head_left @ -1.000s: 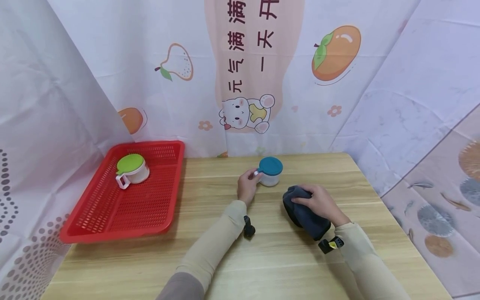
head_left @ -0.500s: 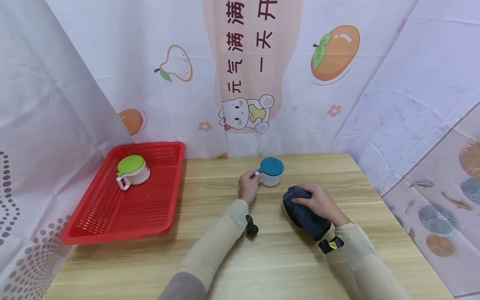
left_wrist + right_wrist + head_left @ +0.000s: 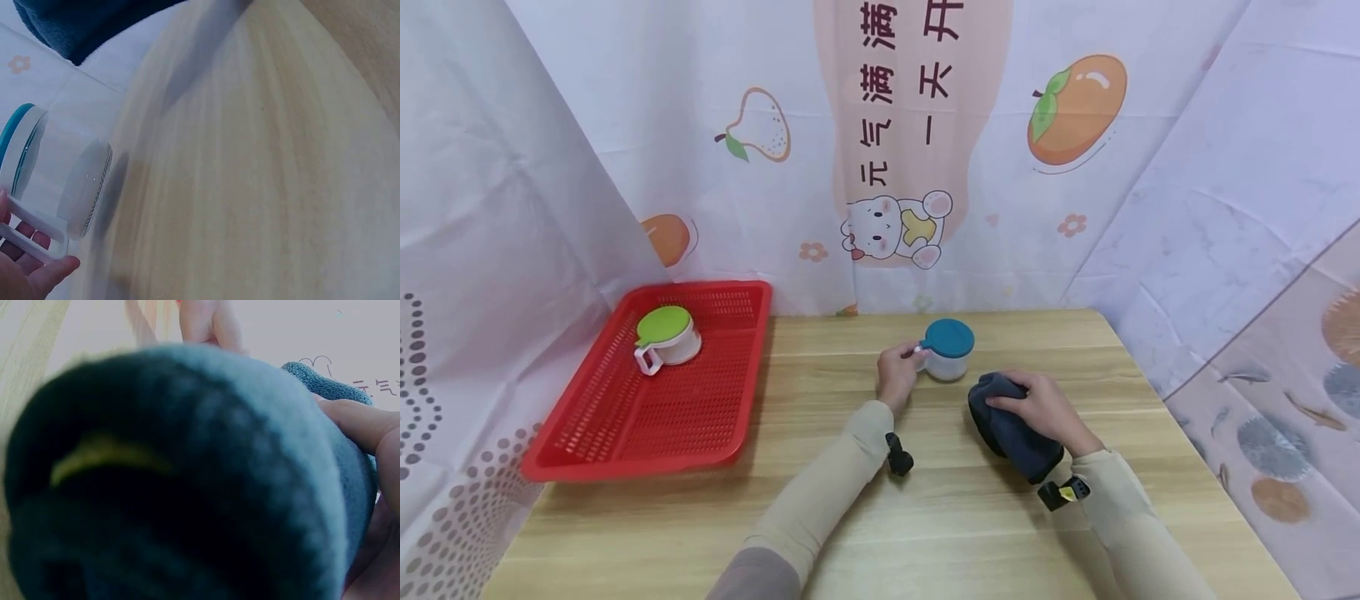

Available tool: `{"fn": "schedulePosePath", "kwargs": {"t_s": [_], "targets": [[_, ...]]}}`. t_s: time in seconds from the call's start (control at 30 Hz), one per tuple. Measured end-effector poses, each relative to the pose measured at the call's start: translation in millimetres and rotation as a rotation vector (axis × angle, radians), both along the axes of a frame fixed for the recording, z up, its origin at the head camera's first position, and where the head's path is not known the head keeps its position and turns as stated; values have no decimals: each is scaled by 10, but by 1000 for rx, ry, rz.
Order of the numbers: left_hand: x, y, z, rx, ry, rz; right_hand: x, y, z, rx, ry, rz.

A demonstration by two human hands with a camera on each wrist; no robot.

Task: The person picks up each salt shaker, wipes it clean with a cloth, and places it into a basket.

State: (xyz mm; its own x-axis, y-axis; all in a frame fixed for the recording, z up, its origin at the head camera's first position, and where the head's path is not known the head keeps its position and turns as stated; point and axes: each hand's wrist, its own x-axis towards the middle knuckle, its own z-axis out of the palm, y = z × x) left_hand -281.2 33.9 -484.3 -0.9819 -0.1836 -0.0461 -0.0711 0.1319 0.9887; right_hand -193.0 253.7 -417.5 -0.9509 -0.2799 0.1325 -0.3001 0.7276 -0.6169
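My left hand (image 3: 897,377) grips the white handle of a clear seasoning jar with a blue lid (image 3: 949,337). In the left wrist view the jar's clear body (image 3: 86,187) is close over the wooden table, its shadow beside its base. Part of the left hand (image 3: 31,275) shows there, fingers through the handle loop. My right hand (image 3: 1041,408) holds a folded dark blue-grey cloth (image 3: 1013,437) to the right of the jar and nearer me. In the right wrist view the cloth (image 3: 187,425) fills most of the frame, with the thumb pressed on it.
A red plastic basket (image 3: 747,400) stands at the left of the table (image 3: 940,525). Inside it sits a similar jar with a green lid (image 3: 664,325). A printed curtain (image 3: 775,208) hangs behind the table's back edge.
The blue-lidded jar has shifted slightly toward me and its lid shows a little larger, with my left hand still on the handle. My right hand and the cloth have hardly moved.
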Motion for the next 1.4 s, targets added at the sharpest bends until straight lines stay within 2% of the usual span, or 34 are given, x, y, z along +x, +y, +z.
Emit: {"fn": "schedulePosePath", "kwargs": {"t_s": [0.13,0.4,0.53,0.87,1.13,1.3,1.4], "targets": [[17,-33,59,30,21,-2,-1,-4,13,-6,-10,-1],[116,-98,118,10,2,-40,9,-10,28,2,0,9],[183,-184,160,-11,-24,-43,3,-36,30,14,9,14],[326,-433,232,-11,-13,-69,-19,-78,-21,15,17,40],[384,-533,207,6,-20,-44,-29,-77,-30,16,14,52],[428,-563,183,-16,-10,-48,-17,-91,-40,14,-2,43],[463,-588,177,-34,-32,-38,-12,-102,-48,17,-12,42]]}}
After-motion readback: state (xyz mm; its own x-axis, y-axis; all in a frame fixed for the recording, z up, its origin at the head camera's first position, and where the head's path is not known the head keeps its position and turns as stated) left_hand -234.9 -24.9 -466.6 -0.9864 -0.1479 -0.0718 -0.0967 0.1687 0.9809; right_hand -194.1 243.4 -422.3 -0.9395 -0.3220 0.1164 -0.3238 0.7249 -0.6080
